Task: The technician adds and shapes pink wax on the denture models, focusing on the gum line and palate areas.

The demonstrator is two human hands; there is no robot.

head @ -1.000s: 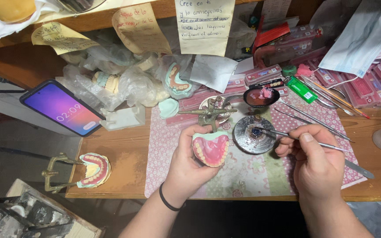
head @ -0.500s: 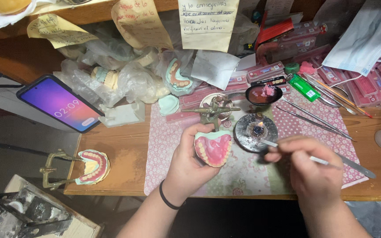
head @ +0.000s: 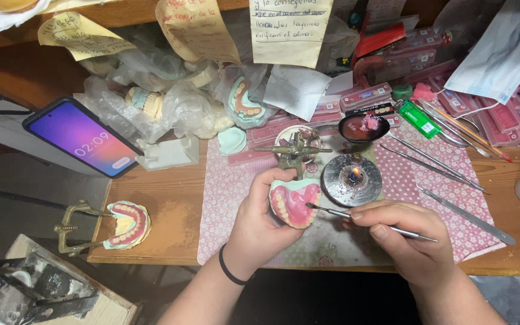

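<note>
Here the left hand point(head: 260, 219) is curling shut around a denture point(head: 295, 203), cupping it from nine o'clock, teeth facing up; the right hand point(head: 407, 238) is pinching a thin metal tool point(head: 368, 221) like a pen, its tip touching the pink wax at the denture's three o'clock edge; both are hovering over the dotted mat point(head: 452, 204). Just past the denture, at one o'clock, a burner point(head: 352, 179) is showing a small flame. The denture is probably light and stiff, its wax soft and easily marred; gripping the hard base looks safest. At nine o'clock an articulator point(head: 106, 225) is lying near the phone point(head: 81, 144).
</note>
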